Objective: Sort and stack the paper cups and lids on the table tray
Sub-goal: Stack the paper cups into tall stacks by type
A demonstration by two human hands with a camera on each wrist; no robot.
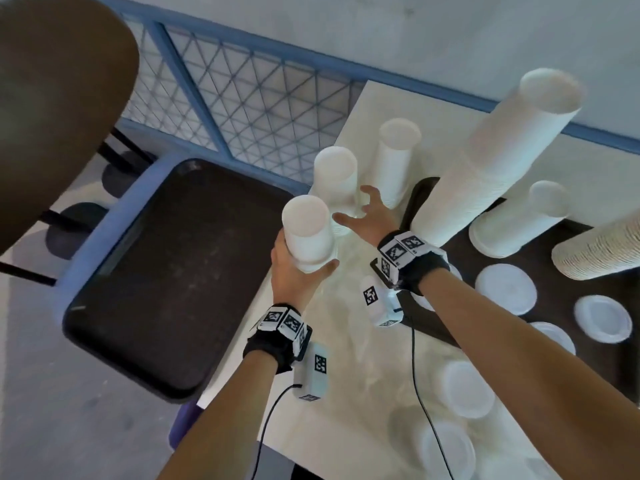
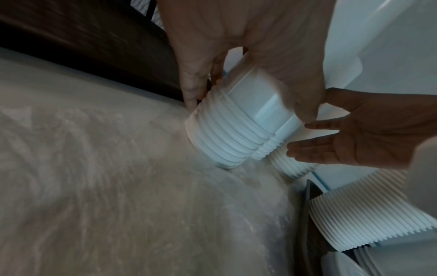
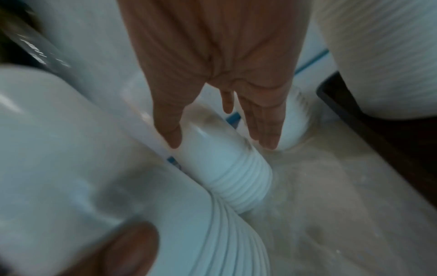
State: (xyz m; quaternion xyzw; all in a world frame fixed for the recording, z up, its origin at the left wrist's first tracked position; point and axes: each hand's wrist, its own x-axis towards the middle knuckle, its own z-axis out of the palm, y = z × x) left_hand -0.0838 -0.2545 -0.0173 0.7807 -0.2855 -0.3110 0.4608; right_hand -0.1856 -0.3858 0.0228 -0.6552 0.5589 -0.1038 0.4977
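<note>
While the left hand [image 1: 294,271] wraps its fingers and thumb around the base of a short stack of upturned paper cups [image 1: 307,233], holding it upright over the near edge of the white table [image 1: 349,341], the right hand [image 1: 367,216] reaches forward with its fingers spread and straight, gripping nothing. Directly ahead of those fingers stands a second cup stack [image 1: 337,181], its long axis vertical, rims down on the table; in the right wrist view the thumb and fingertips [image 3: 267,138] straddle its smooth upper wall, close to it or just touching, I cannot tell which. The right hand is plainly the nearer one to this stack, and the held stack sits just beside it on the left. I judge the next move is closing around the standing stack, likely to join the two. Taller stacks and loose lids [image 1: 505,289] lie on the dark tray [image 1: 540,261] to the right.
</note>
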